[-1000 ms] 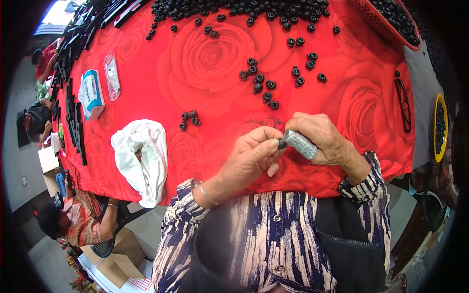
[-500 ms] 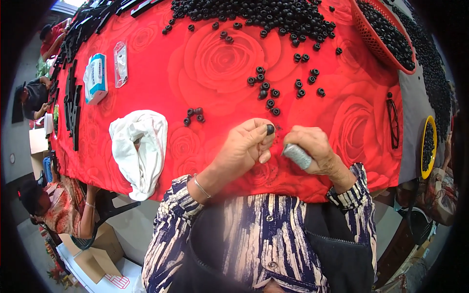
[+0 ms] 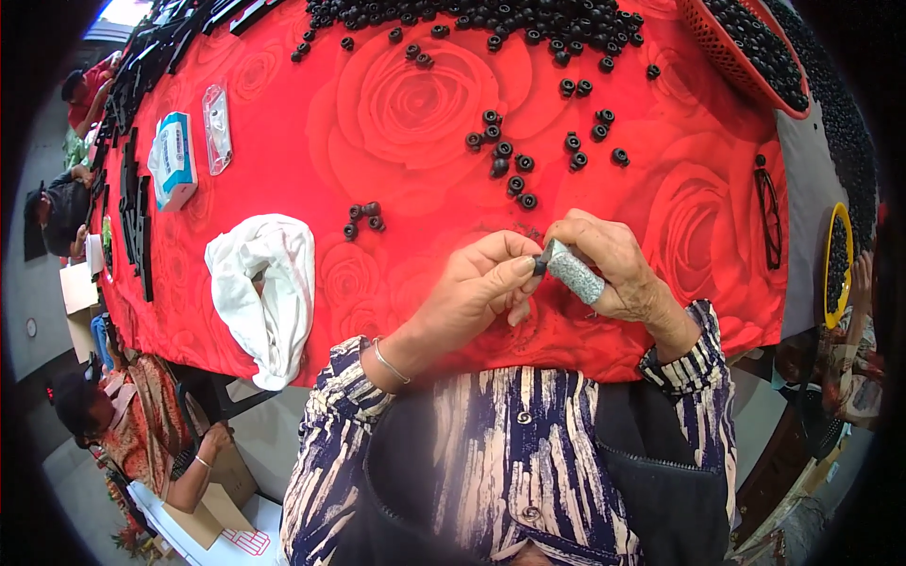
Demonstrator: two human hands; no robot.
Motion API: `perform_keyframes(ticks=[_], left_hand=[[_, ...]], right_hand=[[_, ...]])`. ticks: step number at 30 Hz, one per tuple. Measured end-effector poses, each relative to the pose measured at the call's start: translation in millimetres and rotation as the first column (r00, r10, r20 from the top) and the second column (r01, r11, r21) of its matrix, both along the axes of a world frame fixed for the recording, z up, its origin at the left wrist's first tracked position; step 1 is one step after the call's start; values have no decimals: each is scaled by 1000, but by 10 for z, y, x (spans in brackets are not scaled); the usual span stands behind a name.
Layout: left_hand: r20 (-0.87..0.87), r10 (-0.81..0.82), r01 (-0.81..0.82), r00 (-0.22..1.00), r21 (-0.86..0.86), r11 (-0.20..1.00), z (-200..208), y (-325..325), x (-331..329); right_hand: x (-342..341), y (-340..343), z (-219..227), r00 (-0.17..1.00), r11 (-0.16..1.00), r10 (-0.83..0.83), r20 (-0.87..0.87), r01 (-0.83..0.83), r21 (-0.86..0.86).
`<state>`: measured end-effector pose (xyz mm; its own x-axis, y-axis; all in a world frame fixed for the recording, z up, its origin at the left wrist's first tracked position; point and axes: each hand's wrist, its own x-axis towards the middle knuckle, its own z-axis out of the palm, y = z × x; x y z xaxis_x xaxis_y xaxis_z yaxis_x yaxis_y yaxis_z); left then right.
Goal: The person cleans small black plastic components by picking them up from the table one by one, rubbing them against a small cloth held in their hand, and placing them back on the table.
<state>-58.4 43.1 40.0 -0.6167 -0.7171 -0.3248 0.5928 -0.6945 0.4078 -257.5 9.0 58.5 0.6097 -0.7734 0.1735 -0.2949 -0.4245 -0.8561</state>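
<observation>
My left hand pinches a small round black part between thumb and fingertips. Wrapped in my right hand is a short tool with a thick handle bound in grey, speckled wrapping. Its narrow tip meets the black part, or lies right beside it; the fingers partly hide the contact. Both hands are close together over the near edge of the red rose-patterned cloth. Beyond them lie several loose black parts, with a small group farther left.
A large pile of black parts spreads at the back. Red basket and yellow basket hold more at right, near eyeglasses. At left are a white cloth, tissue pack, clear plastic case and black strips. People sit around.
My hands have come together, bringing the tool's tip to the black part. The view has shifted slightly. At lower left, a co-worker's arm has moved down toward the cardboard box.
</observation>
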Motion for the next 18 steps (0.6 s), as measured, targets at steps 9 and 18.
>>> perform_keyframes(ticks=[9, 18], left_hand=[[50, -12, 13, 999, -22, 1000, -12, -2, 16], [22, 2, -1, 1000, -19, 1000, -27, -6, -4]], right_hand=[[-6, -5, -30, 1000, 999, 8, 11, -8, 33], [-6, -8, -26, 1000, 999, 8, 4, -8, 52]])
